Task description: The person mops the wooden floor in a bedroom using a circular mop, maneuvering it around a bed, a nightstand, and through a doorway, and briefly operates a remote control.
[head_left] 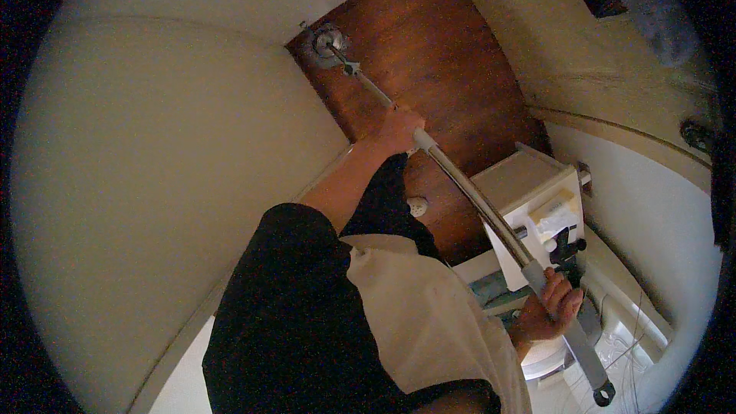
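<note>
A long metallic pole (475, 195) runs slantwise across the view, from the far left to the near right. Its far end carries a round, shiny greyish head (330, 40), which rests at the corner of the brown wood-look floor (437, 46) by the pale wall. Fingers of my left hand (400, 130) are wrapped round the pole's upper part, just above a pale collar. Lower down, my right hand (549, 311) is closed round the grey grip, whose end (604, 392) has a hanging hole. What exactly the head is, I cannot make out.
To the right stands a white cabinet (525, 184) with a packet (556, 215) and a small black item on its side. Wires (632, 337) and assorted items lie beyond my right hand. A broad pale wall (176, 161) borders the left. A white, holed shoe-like shape (416, 205) shows beside my clothing.
</note>
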The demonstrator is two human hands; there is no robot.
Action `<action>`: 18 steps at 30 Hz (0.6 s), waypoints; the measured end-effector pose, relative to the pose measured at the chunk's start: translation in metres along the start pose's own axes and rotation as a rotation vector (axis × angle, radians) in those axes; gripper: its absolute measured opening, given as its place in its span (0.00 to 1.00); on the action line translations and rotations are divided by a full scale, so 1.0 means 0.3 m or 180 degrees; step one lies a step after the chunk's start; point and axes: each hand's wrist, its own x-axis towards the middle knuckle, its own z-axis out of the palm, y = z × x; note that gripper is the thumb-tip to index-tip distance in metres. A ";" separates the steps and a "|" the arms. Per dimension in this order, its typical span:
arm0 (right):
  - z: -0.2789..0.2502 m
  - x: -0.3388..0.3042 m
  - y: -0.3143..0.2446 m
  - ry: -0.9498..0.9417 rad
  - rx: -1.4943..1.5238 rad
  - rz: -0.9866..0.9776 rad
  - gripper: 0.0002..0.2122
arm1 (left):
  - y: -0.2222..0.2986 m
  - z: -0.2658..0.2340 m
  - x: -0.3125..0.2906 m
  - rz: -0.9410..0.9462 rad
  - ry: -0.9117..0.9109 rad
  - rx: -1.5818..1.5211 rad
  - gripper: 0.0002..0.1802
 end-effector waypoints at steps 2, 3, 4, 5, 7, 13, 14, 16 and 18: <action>-0.018 -0.016 0.013 0.0040 -0.0258 0.0021 0.11 | -0.007 0.009 -0.037 -0.0181 -0.0215 0.0024 0.06; -0.027 -0.022 0.015 -0.0193 -0.0170 -0.0004 0.11 | -0.006 0.015 -0.048 -0.0338 -0.0317 -0.0027 0.07; -0.038 -0.037 0.011 -0.0072 -0.0257 0.0054 0.11 | 0.001 0.019 -0.060 -0.0497 -0.0419 -0.0079 0.08; -0.046 -0.046 0.006 -0.0176 -0.0250 0.0078 0.11 | 0.012 0.024 -0.070 -0.0515 -0.0393 -0.0217 0.08; -0.064 -0.070 -0.016 -0.0114 -0.0269 0.0129 0.12 | 0.041 0.019 -0.099 -0.0537 -0.0312 -0.0431 0.08; -0.128 -0.109 -0.238 -0.0286 -0.0365 -0.0119 0.11 | 0.275 0.027 -0.194 -0.0630 -0.0195 -0.0897 0.08; -0.142 -0.107 -0.297 -0.0504 -0.0450 -0.0195 0.11 | 0.338 0.038 -0.206 -0.0357 0.0283 -0.0846 0.10; -0.162 -0.101 -0.398 -0.0366 -0.0429 -0.0218 0.11 | 0.434 0.042 -0.212 -0.0232 0.0402 -0.0903 0.10; -0.165 -0.113 -0.430 -0.0247 -0.0318 -0.0373 0.10 | 0.475 0.028 -0.186 -0.0334 0.0142 -0.1066 0.08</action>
